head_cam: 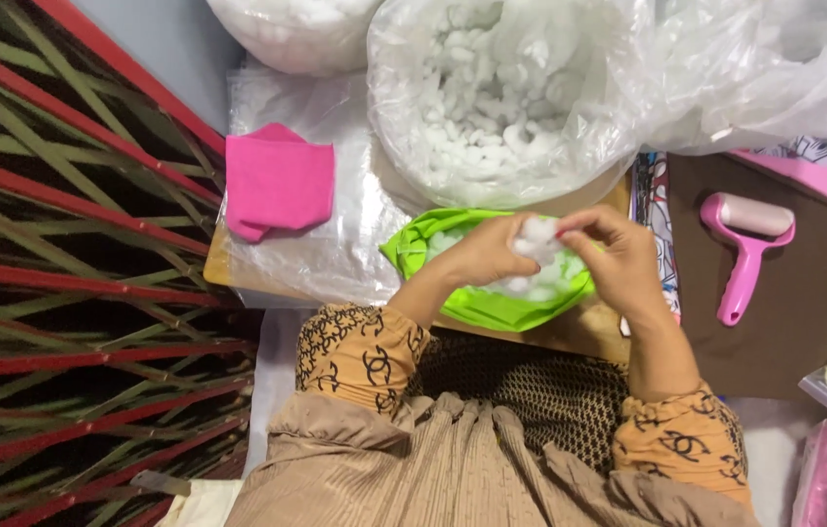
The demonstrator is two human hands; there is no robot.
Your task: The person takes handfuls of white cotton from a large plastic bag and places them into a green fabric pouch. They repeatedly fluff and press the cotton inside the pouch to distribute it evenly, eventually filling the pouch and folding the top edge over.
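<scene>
Left hand [487, 256] and right hand [619, 256] both pinch one white stuffing tuft [538, 237] above the lime-green fabric casing [492, 307]. Casing appears partly filled; the clear bag of stuffing [492, 107] behind remains well stocked.

top centre: big clear bag of white stuffing [501, 98] blocks it
right: pink lint roller [747, 244] in the way
upper left: pink cloth [279, 181], flat, easy pass
</scene>
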